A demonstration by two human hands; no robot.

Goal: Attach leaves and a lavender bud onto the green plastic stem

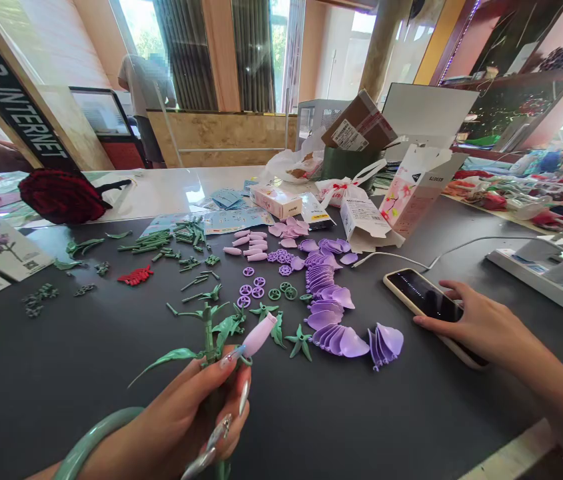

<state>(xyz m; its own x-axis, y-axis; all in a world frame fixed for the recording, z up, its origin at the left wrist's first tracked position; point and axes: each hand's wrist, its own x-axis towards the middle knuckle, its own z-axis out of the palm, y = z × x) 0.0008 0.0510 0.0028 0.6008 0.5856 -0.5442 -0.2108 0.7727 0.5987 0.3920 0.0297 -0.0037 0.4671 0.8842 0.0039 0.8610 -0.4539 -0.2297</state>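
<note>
My left hand [196,413] is closed round a green plastic plant stem [208,333] with leaves, and a pale pink bud piece [260,335] points up and right from it. On the right, my right hand [486,323] grips a phone [426,297] by its edges, thumb on the near side and fingers on the far side; the phone lies on the dark table with a dark screen. Between the hands sit fanned purple petals [324,280], a small purple petal stack [385,343], a green star-shaped piece [300,343] and purple rings [245,290].
Green stem parts [146,241], red pieces [135,276] and pink buds [248,245] lie farther back. Behind them are opened boxes [366,220], a dark green bin [346,163] and a dark red rose [61,195]. A power strip [546,273] with cables is at right. A person stands beyond.
</note>
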